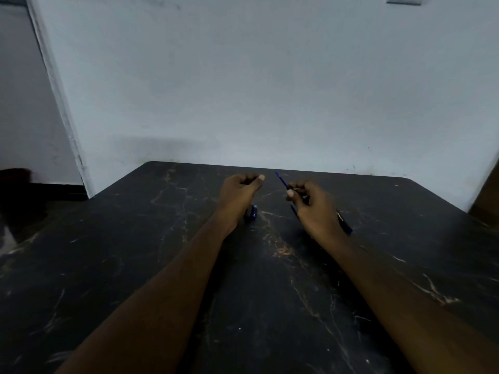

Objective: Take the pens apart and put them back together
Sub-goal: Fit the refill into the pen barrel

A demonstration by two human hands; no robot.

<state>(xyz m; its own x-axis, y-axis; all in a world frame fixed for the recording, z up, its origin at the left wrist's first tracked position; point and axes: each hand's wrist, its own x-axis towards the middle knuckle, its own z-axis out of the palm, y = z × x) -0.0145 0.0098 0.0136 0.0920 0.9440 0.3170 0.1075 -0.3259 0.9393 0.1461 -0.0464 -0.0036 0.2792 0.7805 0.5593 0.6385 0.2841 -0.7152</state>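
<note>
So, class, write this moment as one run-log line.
left hand: curled, contents unclear | right hand: pinches blue refill | blue pen part: on table by left wrist

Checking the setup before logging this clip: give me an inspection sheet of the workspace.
Surface: dark veined table.
Job's things: blue refill in the right hand; dark pen barrel showing past that hand; blue pen piece on the table by the left wrist.
Clutter: nothing seen.
Grippers: right hand pinches the refill; left hand curled, contents unclear.
Cables: nothing seen.
Surroundings: pale wall behind.
</note>
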